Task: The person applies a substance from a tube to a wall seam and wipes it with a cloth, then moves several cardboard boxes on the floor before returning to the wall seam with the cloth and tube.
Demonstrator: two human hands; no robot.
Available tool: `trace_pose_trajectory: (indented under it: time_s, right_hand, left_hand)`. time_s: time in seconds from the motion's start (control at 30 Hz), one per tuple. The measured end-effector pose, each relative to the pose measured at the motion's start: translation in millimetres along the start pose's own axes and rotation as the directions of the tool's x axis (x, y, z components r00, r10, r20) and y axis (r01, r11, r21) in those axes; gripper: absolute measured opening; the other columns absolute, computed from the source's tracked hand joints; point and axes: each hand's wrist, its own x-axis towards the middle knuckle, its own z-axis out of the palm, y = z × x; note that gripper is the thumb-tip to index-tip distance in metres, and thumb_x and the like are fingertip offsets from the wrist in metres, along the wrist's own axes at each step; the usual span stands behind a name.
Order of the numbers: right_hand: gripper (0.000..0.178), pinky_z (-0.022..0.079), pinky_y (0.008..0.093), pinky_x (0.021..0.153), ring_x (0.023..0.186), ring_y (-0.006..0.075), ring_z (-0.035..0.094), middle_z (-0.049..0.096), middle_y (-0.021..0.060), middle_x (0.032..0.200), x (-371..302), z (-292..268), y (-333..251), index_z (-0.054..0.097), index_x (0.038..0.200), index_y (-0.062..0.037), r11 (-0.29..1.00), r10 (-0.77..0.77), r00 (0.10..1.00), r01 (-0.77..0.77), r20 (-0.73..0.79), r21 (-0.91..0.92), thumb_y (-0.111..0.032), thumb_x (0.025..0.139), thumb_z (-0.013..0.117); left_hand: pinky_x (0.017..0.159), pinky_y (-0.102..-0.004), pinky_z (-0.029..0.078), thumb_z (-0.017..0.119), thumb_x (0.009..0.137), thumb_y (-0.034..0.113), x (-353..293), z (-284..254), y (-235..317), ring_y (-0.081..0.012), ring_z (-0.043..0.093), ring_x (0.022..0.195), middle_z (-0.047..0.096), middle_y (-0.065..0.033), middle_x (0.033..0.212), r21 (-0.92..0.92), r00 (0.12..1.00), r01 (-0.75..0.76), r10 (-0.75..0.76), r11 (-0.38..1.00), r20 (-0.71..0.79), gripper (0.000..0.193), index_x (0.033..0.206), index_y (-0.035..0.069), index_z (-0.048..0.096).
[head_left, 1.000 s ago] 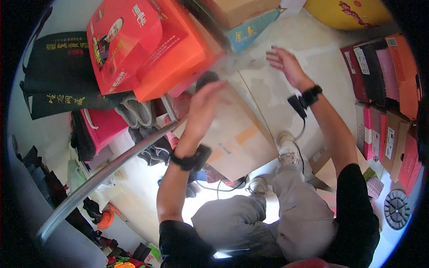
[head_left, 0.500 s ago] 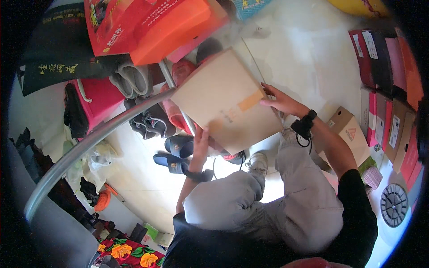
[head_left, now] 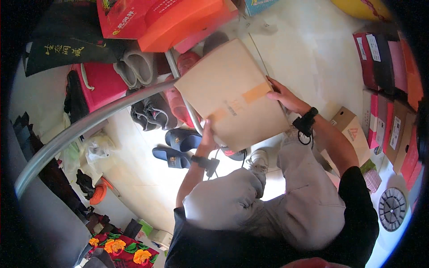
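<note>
A brown cardboard box (head_left: 228, 89) with strips of tan tape is held up in front of me, tilted, its corners pointing away and toward my knees. On its right edge my right hand (head_left: 286, 94) grips, with the thumb on the face and the other fingers partly hidden along the side. My left hand (head_left: 207, 137) holds the near left edge, thumb up against the face, its fingers out of sight beneath. Both wrists wear black straps. Under the box's near corner, a dark shoe with red (head_left: 234, 154) partly shows.
A metal rail (head_left: 103, 114) curves across the left. Beyond it stand dark sneakers (head_left: 154, 111), grey shoes (head_left: 137, 67) and blue slippers (head_left: 172, 157). An orange-red box (head_left: 183, 22) lies at the top. Shoe boxes (head_left: 380, 62) are stacked right, near another carton (head_left: 351, 134).
The box and both hands have shifted slightly; the box has turned a little and its right corner sits further right. The view has moved a bit as well.
</note>
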Motion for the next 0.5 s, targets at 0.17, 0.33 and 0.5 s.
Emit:
trace_pose_trajectory:
  time_s: [0.17,0.33,0.5]
  right_hand:
    - [0.078,0.036,0.0345,0.104,0.122,0.022,0.047,0.044,0.0161,0.14,-27,-21,-4,0.015,0.149,-0.0004,0.979,-0.201,0.98,0.201,0.002,-0.035,-0.031,0.091,0.057]
    - [0.091,0.02,0.037,0.113,0.139,0.0228,0.025,0.026,0.0132,0.152,-104,-35,-30,0.016,0.149,0.0003,0.97,-0.236,0.967,0.239,-0.099,0.029,-0.045,0.084,0.061]
    - [0.091,0.032,0.035,0.107,0.128,0.02,0.042,0.045,0.0108,0.139,-153,-42,-74,0.029,0.144,0.0014,0.948,-0.287,0.93,0.311,-0.228,0.073,-0.055,0.08,0.062]
  left_hand:
    - [0.101,-0.0437,0.041,0.049,0.095,0.043,-4,-8,-24,-0.0267,0.048,0.123,0.046,-0.0131,0.135,0.201,0.982,-0.186,0.19,0.962,-0.001,0.063,0.142,0.004,0.031]
    - [0.1,-0.0402,0.042,0.067,0.084,0.038,-9,58,2,-0.0259,0.049,0.121,0.049,-0.0145,0.131,0.258,0.93,-0.347,0.295,0.901,0.22,0.076,0.138,-0.004,0.033]
    - [0.099,-0.0358,0.044,0.076,0.078,0.025,-12,112,52,-0.0227,0.05,0.119,0.05,-0.0129,0.129,0.316,0.923,-0.288,0.174,0.904,0.343,0.079,0.137,-0.004,0.032]
